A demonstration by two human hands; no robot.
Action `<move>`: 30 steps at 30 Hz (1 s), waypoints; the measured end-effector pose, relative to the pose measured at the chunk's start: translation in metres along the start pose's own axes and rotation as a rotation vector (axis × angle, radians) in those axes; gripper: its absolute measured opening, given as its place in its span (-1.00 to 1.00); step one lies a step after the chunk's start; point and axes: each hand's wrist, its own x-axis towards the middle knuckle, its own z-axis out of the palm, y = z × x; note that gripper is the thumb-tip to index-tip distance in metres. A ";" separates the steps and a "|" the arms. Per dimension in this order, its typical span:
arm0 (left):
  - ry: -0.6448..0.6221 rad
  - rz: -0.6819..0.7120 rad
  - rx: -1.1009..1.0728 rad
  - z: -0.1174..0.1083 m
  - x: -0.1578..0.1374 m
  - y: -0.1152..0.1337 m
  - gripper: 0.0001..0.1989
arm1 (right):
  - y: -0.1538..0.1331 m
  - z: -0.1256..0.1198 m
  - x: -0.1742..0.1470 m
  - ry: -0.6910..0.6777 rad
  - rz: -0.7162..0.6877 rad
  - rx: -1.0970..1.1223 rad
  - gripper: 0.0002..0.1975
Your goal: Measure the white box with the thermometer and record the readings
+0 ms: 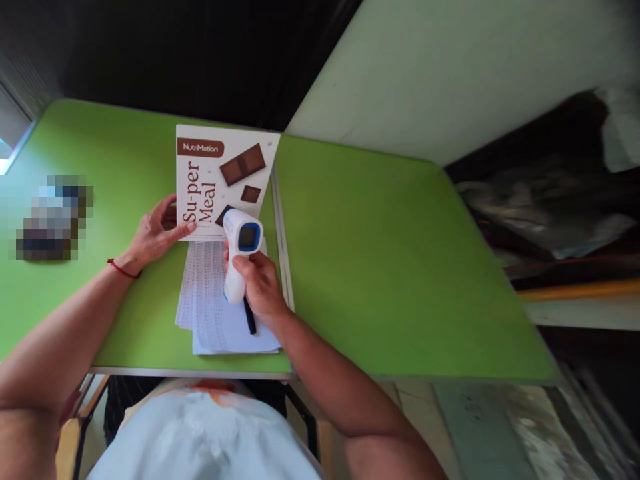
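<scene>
A white infrared thermometer (237,277) with a blue-rimmed screen is upright in my right hand (263,280), its fingers wrapped round the handle. Just beyond it stands a white box (200,177) printed "NutriMotion Su-per Meal" with pictures of chocolate. My left hand (163,227) grips the box's lower left side, thumb on the front face and fingers behind the edge, partly hidden. Under the right hand lie printed sheets of paper (213,313) and a black pen (250,316). The thermometer's far end, toward the box, is out of sight.
The green table (380,267) has a seam running front to back beside the papers. A blurred-out item (53,223) lies at the left. Behind stand a dark panel (175,60) and a pale wall (425,73). Shelves with plastic-wrapped things (550,207) are at the right.
</scene>
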 end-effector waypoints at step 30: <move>-0.029 -0.021 0.017 -0.003 -0.001 0.005 -0.24 | -0.003 0.009 -0.004 0.020 0.105 0.129 -0.50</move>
